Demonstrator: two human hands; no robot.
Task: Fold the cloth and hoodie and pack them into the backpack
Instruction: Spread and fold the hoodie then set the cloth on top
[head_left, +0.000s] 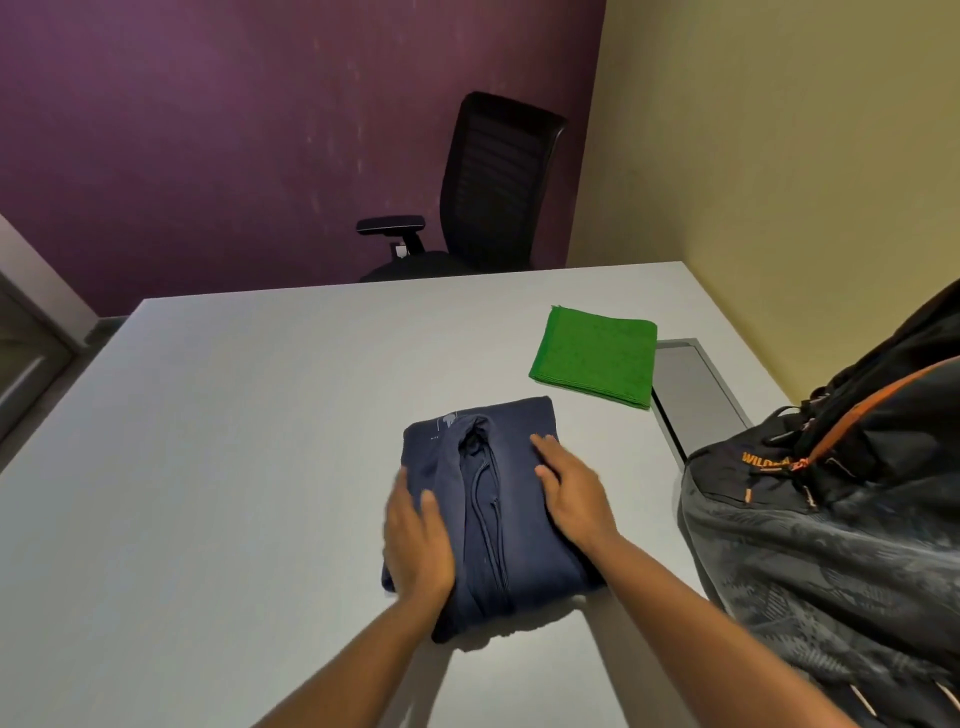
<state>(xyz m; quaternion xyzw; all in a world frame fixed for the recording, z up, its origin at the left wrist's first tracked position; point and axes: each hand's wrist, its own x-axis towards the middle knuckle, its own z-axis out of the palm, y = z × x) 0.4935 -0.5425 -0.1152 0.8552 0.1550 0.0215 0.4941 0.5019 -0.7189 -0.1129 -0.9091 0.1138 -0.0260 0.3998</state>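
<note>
Head view showed hoodie (498, 514) folded on table (208, 467), cloth (595, 356) folded beyond it, backpack (831, 519) to its right. Risk: bundle could unfold on lifting, being loose and thick. Left hand (415, 540) and right hand (571, 493) lay flat, fingers straight, pressing hoodie's sides, gripping nothing.

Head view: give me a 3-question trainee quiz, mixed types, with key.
1. True or false: the green cloth is already folded.
2. The backpack stands on which side of the navy hoodie? A) person's left B) person's right
3. Fill in: the left hand and right hand both rest on the ____.

Key: 1 true; 2 B; 3 hoodie.
</note>
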